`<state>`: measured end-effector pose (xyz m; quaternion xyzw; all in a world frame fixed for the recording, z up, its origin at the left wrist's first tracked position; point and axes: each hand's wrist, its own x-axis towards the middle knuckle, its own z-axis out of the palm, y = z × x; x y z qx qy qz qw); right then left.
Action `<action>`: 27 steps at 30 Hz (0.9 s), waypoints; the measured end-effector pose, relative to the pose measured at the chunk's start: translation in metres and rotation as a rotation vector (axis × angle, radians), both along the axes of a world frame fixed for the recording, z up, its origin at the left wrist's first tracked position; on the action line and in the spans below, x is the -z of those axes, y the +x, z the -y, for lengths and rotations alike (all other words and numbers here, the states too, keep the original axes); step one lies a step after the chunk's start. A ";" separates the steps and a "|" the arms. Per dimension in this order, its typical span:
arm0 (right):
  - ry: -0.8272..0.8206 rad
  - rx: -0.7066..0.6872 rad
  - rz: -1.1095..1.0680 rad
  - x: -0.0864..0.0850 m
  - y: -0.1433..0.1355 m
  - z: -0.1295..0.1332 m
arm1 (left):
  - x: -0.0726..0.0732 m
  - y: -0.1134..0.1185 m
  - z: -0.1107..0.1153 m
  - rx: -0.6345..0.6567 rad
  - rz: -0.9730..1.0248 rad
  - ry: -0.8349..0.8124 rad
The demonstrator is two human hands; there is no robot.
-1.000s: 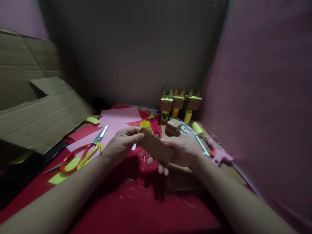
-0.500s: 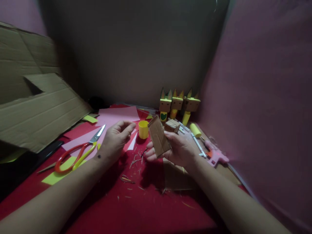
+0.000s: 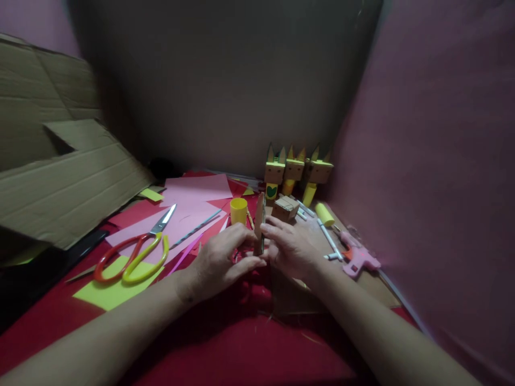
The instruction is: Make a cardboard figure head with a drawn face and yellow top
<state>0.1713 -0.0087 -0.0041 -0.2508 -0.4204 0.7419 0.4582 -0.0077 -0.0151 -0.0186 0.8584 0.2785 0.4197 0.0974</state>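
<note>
A small brown cardboard piece stands nearly edge-on between my hands, over the red table. My right hand grips it from the right side. My left hand is at its lower left, fingers and thumb bent around that edge. Just behind them is a yellow paper cylinder, upright, with an open top. A small cardboard box lies behind my right hand.
Red-and-yellow-handled scissors lie on pink paper at left, near a large cardboard sheet. Three box-headed figures stand at the back. At right are white markers, a yellow roll and a pink glue gun.
My left hand has moved right to the cardboard piece. The piece has turned from showing its broad face to nearly edge-on. A blue striped pencil on the pink paper has come into sight.
</note>
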 end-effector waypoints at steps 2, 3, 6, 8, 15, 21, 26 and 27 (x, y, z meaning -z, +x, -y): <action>-0.003 0.013 0.003 0.001 -0.002 0.002 | 0.000 0.001 0.003 -0.039 -0.062 0.048; -0.002 0.024 0.002 0.002 -0.003 0.003 | -0.001 0.001 0.005 -0.059 -0.088 0.073; 0.020 0.023 0.035 0.003 -0.002 0.004 | -0.006 0.003 0.011 -0.112 -0.137 0.153; 0.056 0.011 0.089 0.004 0.001 0.005 | -0.012 -0.001 0.011 -0.193 -0.144 0.191; 0.099 -0.067 0.321 0.005 0.010 0.003 | -0.047 -0.082 0.003 -0.750 -0.179 0.276; 0.072 -0.074 0.420 0.005 0.009 0.004 | -0.034 -0.147 0.005 -0.945 -0.449 0.115; 0.071 -0.065 0.472 0.005 0.010 0.002 | -0.039 -0.183 -0.006 -0.986 -0.592 0.011; 0.078 -0.068 0.478 0.006 0.011 0.002 | -0.047 -0.193 -0.010 -1.047 -0.598 0.014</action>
